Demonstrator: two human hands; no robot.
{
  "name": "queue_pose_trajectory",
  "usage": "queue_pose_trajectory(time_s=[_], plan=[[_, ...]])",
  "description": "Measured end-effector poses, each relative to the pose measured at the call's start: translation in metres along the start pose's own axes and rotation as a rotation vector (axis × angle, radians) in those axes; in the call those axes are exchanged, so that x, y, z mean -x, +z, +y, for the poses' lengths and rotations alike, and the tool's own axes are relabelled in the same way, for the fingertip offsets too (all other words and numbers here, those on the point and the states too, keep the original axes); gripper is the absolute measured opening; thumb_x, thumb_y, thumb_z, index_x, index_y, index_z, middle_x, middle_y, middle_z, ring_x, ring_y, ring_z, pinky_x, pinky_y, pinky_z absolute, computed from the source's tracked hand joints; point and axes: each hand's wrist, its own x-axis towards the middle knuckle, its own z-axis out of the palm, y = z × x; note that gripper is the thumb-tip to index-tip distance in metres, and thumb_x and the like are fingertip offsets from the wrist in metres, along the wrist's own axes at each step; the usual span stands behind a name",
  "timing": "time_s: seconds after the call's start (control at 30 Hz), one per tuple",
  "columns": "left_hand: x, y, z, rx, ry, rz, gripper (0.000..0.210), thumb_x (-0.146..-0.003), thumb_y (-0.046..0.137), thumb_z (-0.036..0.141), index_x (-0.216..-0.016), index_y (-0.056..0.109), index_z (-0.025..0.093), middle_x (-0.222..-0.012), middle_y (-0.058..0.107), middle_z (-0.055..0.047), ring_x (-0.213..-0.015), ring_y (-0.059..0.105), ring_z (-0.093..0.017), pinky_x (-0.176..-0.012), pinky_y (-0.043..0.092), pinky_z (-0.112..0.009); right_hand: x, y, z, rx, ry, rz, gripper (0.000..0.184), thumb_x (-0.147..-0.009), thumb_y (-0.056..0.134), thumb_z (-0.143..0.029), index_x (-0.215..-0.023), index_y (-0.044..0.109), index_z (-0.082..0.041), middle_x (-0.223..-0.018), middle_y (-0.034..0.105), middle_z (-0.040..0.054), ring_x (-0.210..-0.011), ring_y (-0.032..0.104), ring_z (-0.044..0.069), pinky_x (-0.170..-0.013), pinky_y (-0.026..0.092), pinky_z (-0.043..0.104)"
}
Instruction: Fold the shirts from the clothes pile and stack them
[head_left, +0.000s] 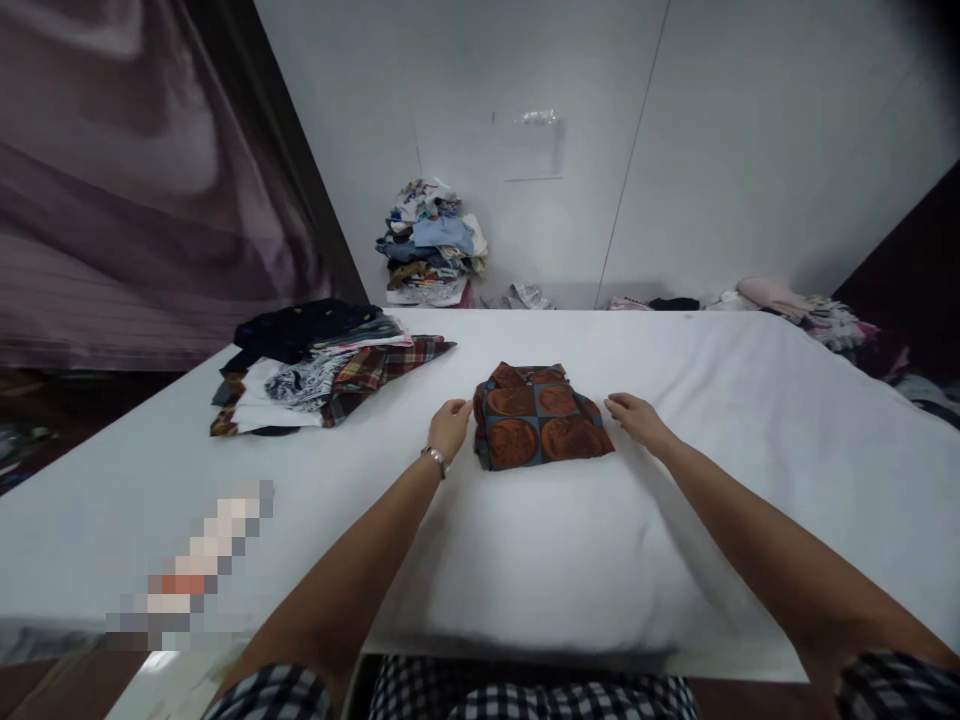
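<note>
A folded collared shirt (536, 420) in rust brown and blue-grey, with a pattern of large round shapes, lies flat on the white-covered table, its collar towards the far side. My left hand (450, 428) is beside its left edge, fingertips close to the cloth; whether they touch it I cannot tell. To the right of the shirt, my right hand (636, 415) has its fingers stretched forward, a small gap from the fabric. Neither hand appears to hold anything. A bracelet (434, 459) circles my left wrist.
A pile of clothes (322, 370), dark, white and plaid, lies on the table's left side. Behind the table rises a tall stack of clothes (431, 245) by the wall. More garments (795, 305) lie beyond the right far edge. A pinkish curtain (135, 200) hangs at left.
</note>
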Motion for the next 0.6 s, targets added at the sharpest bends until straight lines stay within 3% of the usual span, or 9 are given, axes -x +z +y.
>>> queue_pose_trajectory(time_s=[0.1,0.23,0.37,0.47,0.6], plan=[[0.024,-0.009,-0.015,-0.035,0.019,-0.068,0.025,-0.079,0.057,0.041,-0.083,0.064,0.018,-0.078,0.068,-0.004,-0.071,0.062,-0.015,-0.065,0.046,-0.025,0.025,-0.005,0.011,0.091,-0.056,-0.043,0.031,-0.079,0.055,-0.045,-0.088,0.068,-0.018,-0.082,0.069,0.0046,-0.073,0.061,0.018,-0.066,0.047,0.029],[0.053,-0.005,-0.013,-0.066,-0.042,-0.194,0.027,-0.077,0.058,0.045,-0.072,0.063,0.019,-0.065,0.063,-0.001,-0.062,0.059,-0.014,-0.055,0.042,-0.024,0.045,0.008,0.014,0.085,-0.119,-0.137,0.031,-0.077,0.057,-0.046,-0.085,0.07,-0.019,-0.08,0.071,0.0039,-0.075,0.062,0.019,-0.069,0.047,0.029],[0.06,0.009,-0.004,-0.085,-0.001,-0.164,0.021,-0.071,0.067,0.04,-0.069,0.062,0.02,-0.067,0.064,-0.001,-0.065,0.058,-0.014,-0.058,0.042,-0.024,0.044,0.025,0.006,0.129,-0.095,-0.17,0.025,-0.072,0.062,-0.04,-0.078,0.071,-0.017,-0.072,0.069,0.003,-0.07,0.061,0.019,-0.065,0.047,0.028],[0.056,0.019,0.001,-0.068,-0.003,-0.123,0.013,-0.067,0.07,0.03,-0.065,0.061,0.02,-0.065,0.062,0.001,-0.064,0.056,-0.014,-0.06,0.041,-0.024,0.043,0.034,-0.006,-0.072,-0.047,-0.22,0.017,-0.071,0.06,-0.03,-0.075,0.07,-0.017,-0.069,0.068,0.0012,-0.069,0.061,0.018,-0.063,0.048,0.027],[0.051,0.025,0.007,0.026,-0.072,-0.092,0.014,-0.07,0.064,0.022,-0.059,0.055,0.019,-0.056,0.055,0.002,-0.059,0.053,-0.013,-0.057,0.04,-0.023,0.049,0.038,-0.017,-0.463,0.095,-0.233,0.019,-0.073,0.058,-0.021,-0.091,0.066,-0.019,-0.076,0.069,0.0024,-0.059,0.059,0.013,-0.053,0.048,0.023]])
